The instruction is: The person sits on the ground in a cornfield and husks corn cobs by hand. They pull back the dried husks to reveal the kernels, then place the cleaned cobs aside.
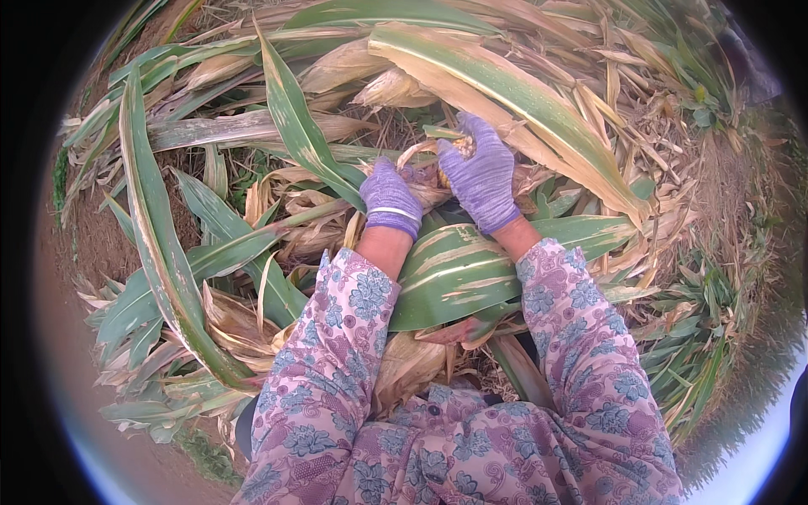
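Observation:
My left hand (390, 194), in a purple knit glove with a white band at the wrist, grips dry husk (428, 191) near the base of an ear of maize. Just to its right, my right hand (481, 170), gloved the same way, is closed around the maize ear (466, 146). Yellowish kernels show beside the right fingers; the glove hides most of the ear. Below both hands lies a broad green maize leaf (464, 278) with pale dry streaks. Another green leaf (309, 139) rises at the left hand's far side.
Cut maize stalks and leaves lie heaped all round. Husked ears, one (396, 88) beyond my hands and another (407, 366) close to my body, lie among them. A long half-dry leaf (505, 101) arches at the upper right. Bare brown soil (88, 233) borders the left side.

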Demonstrator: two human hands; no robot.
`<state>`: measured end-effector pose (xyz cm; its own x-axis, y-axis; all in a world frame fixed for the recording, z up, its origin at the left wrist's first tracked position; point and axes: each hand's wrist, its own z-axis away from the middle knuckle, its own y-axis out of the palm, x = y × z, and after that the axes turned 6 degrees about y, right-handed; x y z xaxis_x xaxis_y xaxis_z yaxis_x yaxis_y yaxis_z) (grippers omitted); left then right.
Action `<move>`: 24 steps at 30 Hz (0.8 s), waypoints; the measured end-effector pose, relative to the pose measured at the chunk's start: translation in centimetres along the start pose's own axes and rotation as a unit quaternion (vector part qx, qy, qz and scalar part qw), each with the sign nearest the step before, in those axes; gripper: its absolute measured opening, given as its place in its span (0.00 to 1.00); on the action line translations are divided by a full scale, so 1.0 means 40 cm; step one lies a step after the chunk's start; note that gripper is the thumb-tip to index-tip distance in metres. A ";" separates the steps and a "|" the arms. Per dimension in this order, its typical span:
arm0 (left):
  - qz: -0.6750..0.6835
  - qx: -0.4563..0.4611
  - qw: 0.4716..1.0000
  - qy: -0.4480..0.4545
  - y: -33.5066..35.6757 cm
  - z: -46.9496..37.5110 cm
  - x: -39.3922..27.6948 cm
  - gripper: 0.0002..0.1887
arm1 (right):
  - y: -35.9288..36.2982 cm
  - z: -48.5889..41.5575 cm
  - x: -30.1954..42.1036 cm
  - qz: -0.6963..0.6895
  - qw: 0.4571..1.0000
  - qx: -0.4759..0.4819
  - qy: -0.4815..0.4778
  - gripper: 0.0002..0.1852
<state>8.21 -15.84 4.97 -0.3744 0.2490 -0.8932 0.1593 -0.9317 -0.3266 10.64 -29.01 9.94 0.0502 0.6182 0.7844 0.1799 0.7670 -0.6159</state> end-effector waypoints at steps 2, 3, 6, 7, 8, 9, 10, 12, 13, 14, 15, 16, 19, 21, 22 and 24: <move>0.511 -0.105 0.804 -0.286 0.017 0.002 0.010 0.13 | -0.042 -0.070 -0.066 0.002 0.993 -0.003 0.119 0.26; 0.498 -0.095 0.812 -0.289 0.027 0.007 0.014 0.11 | -0.072 -0.108 -0.108 0.012 0.985 0.001 0.170 0.24; 0.448 -0.035 0.857 -0.252 0.038 0.038 0.036 0.08 | -0.038 -0.077 -0.221 -0.268 0.916 0.034 0.295 0.24; 0.375 -0.008 0.899 -0.223 0.040 0.044 0.046 0.07 | -0.023 -0.054 -0.249 -0.317 0.890 0.073 0.318 0.27; 0.308 0.020 0.932 -0.189 0.043 0.046 0.056 0.07 | -0.004 -0.045 -0.268 -0.347 0.889 0.073 0.291 0.28; 0.262 0.047 0.952 -0.151 0.046 0.049 0.066 0.07 | 0.019 -0.036 -0.274 -0.366 0.875 0.072 0.308 0.28; 0.056 0.114 0.991 -0.030 0.046 0.045 0.076 0.09 | 0.026 -0.027 -0.273 -0.432 0.844 0.084 0.308 0.28; -0.222 0.153 0.951 0.149 0.051 0.041 0.088 0.16 | 0.064 -0.054 -0.235 -0.101 0.950 0.177 0.238 0.26; -0.255 0.187 0.931 0.181 0.054 0.039 0.089 0.16 | 0.084 -0.067 -0.206 0.107 0.963 0.189 0.162 0.25; -0.216 0.212 0.931 0.203 0.055 0.041 0.087 0.17 | 0.099 -0.069 -0.177 0.194 0.958 0.185 0.103 0.26; -0.227 0.220 0.929 0.195 0.060 0.045 0.081 0.17 | 0.112 -0.071 -0.152 0.288 0.941 0.166 0.057 0.26; -0.219 0.219 0.940 0.142 0.058 0.051 0.074 0.18 | 0.124 -0.081 -0.135 0.264 0.957 0.118 0.029 0.24; -0.102 0.203 0.974 0.001 0.066 0.087 0.046 0.11 | 0.161 -0.121 -0.132 0.374 0.895 0.128 -0.209 0.23; -0.015 0.171 0.982 -0.083 0.077 0.110 0.036 0.07 | 0.200 -0.143 -0.156 0.398 0.856 0.187 -0.272 0.21; -0.195 0.173 0.961 0.096 0.075 0.119 0.037 0.07 | 0.231 -0.150 -0.166 0.379 0.862 0.158 -0.298 0.21; -0.349 0.178 0.878 0.273 0.074 0.136 0.047 0.11 | 0.310 -0.177 -0.168 0.331 0.881 0.147 -0.305 0.19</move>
<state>3.03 -19.56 4.01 0.2429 0.7919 -0.5603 -0.2674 -0.5006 -0.8234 19.48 -24.86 -2.44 -0.5055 0.8550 0.1163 0.0436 0.1599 -0.9862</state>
